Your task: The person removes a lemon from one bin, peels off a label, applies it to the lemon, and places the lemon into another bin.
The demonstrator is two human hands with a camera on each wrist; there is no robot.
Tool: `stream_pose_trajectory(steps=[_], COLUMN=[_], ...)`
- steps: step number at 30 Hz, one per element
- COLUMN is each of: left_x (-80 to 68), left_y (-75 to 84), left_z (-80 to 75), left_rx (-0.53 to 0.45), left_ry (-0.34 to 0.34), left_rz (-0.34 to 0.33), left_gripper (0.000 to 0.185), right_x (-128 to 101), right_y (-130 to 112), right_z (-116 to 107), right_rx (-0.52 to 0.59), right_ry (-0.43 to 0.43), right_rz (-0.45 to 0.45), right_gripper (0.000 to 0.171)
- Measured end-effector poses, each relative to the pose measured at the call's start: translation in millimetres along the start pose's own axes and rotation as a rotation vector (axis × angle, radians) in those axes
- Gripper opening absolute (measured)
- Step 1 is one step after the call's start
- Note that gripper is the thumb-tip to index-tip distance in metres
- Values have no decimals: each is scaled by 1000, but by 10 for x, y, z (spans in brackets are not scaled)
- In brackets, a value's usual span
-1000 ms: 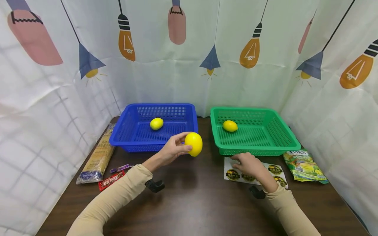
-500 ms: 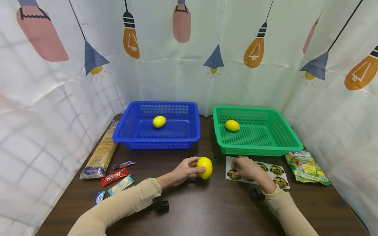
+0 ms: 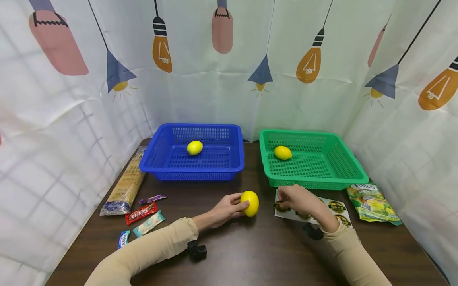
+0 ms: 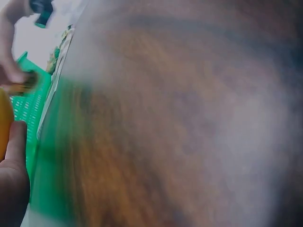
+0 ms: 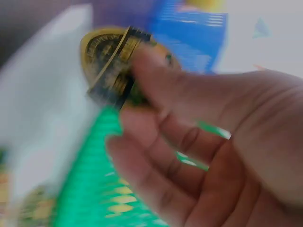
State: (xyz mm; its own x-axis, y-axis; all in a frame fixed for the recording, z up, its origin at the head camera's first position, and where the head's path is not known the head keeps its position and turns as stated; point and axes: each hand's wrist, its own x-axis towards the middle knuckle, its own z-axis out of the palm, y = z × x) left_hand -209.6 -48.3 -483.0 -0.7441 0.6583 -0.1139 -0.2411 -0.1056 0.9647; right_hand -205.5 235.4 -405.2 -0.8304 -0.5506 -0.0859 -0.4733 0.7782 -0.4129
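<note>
While the left hand [image 3: 229, 208] pinches the lemon [image 3: 251, 203] at its fingertips, the right hand [image 3: 300, 198], just beside it, pinches a sticker [image 5: 106, 59] (seemingly peeled clear) over the sheet [image 3: 293, 213]. Best to hold the lemon still, then lay one edge first and smooth outward, fingers off the glue; the green basket [image 3: 318, 185] stands beyond the right grip.

The bright-yellow oval fruit [image 3: 251, 203] is plain against the dark-brown wood-grained surface [image 3: 229, 258]. The round black-and-gold sticker [image 5: 106, 66] matches emblems patterning the rectangular white sheet [image 3: 291, 213]. From the fruit, the perforated plastic basket [image 3: 193, 176] toward ten o'clock is solid blue; the slatted plastic basket [image 3: 311, 167] toward two, green.
</note>
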Motion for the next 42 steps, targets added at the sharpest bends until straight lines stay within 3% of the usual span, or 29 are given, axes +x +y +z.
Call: stream_pose_trajectory(steps=[5,9,13,16,23,29,32,38,42], left_x=[16,22,14,7,-1,-6,-7,3,3], left_y=[16,28,49,76,127,103,108,128,105], left_z=[39,77,101,101,88,64,61,70,62], left_rx=[-14,-44,-58,-61,-56,79,82,46,1], left_ry=[-37,-92,-141,-139,-72,-20,-15,-1,-12], left_rz=[15,12,20,21,-20,18,43,77,81], left_gripper=[68,66,66,61,57,62,61,61,61], right_x=[87,209,279,301,342,343,332,342,348], right_y=[-302,-469,-510,-505,-539,-533,-457,-330,-288], right_z=[-200,-136,0,75,144,196,237,355,411], right_rx=[218,316,334,342,267,229,320,643,740], right_ry=[92,130,145,179,253,290,245,40,37], right_rz=[-158,-201,-171,-145,-141,-65,15,87,93], right_gripper=[14,13,11,11,14,26,35,57,55])
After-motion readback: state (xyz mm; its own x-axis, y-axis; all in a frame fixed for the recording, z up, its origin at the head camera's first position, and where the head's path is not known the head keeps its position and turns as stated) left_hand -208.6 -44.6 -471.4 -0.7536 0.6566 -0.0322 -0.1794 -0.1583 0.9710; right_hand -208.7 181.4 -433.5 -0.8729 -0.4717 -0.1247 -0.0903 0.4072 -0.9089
